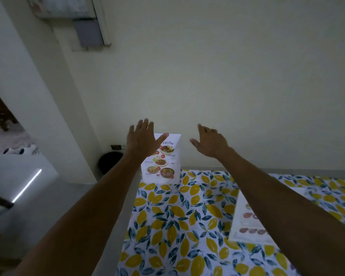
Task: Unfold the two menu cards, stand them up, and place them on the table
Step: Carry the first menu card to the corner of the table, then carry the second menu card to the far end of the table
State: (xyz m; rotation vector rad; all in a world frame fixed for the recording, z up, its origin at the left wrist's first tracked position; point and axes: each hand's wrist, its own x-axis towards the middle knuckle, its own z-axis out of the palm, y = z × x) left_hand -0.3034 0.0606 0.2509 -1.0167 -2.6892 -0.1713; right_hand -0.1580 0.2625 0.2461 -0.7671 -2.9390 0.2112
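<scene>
One menu card up, one left to do.

The first menu card (pixel 163 162) stands upright at the far left corner of the bench (pixel 167 226), long axis vertical, printed face toward the person. The left hand (pixel 141 139) and right hand (pixel 210 141) hover open and empty on either side of its top. The second menu card (pixel 247 218) lies flat near the right forearm, long axis running away from the person, and by my reading has yet to be stood up.

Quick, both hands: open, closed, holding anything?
Left hand: open, holding nothing, by the standing white menu card.
Right hand: open, empty.
</scene>
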